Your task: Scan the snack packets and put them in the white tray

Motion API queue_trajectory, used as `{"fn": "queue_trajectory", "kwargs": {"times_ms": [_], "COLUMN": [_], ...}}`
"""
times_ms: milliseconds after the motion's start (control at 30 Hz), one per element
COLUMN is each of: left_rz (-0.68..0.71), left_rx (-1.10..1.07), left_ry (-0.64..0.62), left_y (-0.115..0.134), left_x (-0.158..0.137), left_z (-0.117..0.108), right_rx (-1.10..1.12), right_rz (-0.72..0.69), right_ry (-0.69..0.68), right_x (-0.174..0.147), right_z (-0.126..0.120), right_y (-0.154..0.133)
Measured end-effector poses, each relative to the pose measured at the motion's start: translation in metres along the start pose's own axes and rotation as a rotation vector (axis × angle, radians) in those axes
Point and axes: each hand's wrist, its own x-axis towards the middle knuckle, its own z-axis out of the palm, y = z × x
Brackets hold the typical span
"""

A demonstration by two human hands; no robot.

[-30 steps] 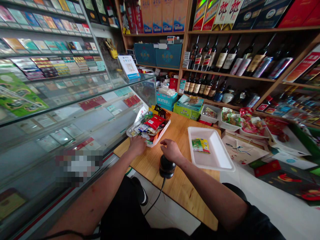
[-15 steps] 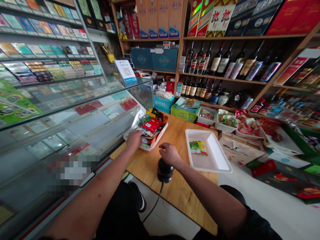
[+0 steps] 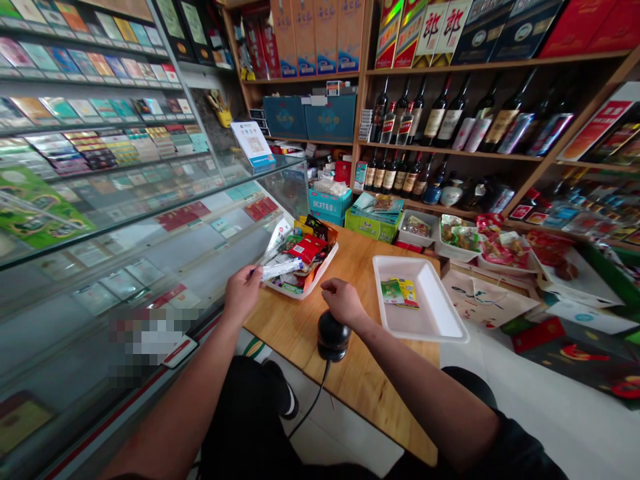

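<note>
White and slim, a packet (image 3: 281, 268) juts from the pinched left hand (image 3: 243, 290) over the near-left part of a loaded tray (image 3: 328, 263) on a wooden surface (image 3: 373, 383). The left grip is narrow, thumb and fingers closed on the packet's near-left end. The right hand (image 3: 343, 300) sits loosely curled at the top of a corded black device (image 3: 333, 337); whether its grip clasps anything cannot be told.

Handling such a light wrapper well probably calls for a firm, shallow pinch at the very end, the free length kept straight, and a lift high enough that neighbours such as the red pack (image 3: 307, 249) are not dragged over the rim.

The packet's long axis runs nearly crosswise, tilted slightly: its blue-marked free end points right and a little away from the wearer, roughly toward the second tray (image 3: 445, 320). Whether its underside touches the pile is unclear.
</note>
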Motion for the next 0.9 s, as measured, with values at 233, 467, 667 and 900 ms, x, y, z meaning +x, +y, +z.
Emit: {"fn": "queue_trajectory", "kwargs": {"times_ms": [233,467,667,900], "left_rz": [-0.17,-0.19,-0.21,-0.171], "left_rx": [-0.36,-0.42,-0.449,-0.453], "left_ry": [-0.161,-0.247,-0.294,-0.407], "left_y": [0.03,0.041,0.044,0.037], "left_x": [-0.04,-0.054,-0.058,-0.06], "left_z": [0.002,0.023,0.04,0.055], "right_rx": [0.472,0.61,0.563,0.471], "right_rz": [0.187,0.188,0.206,0.222], "right_ry": [-0.032,-0.039,0.027,0.073], "right_x": [0.004,-0.002,-0.005,-0.008], "right_z": [-0.002,-0.01,-0.019,-0.031], "right_y": [-0.009,0.004,0.02,0.035]}}
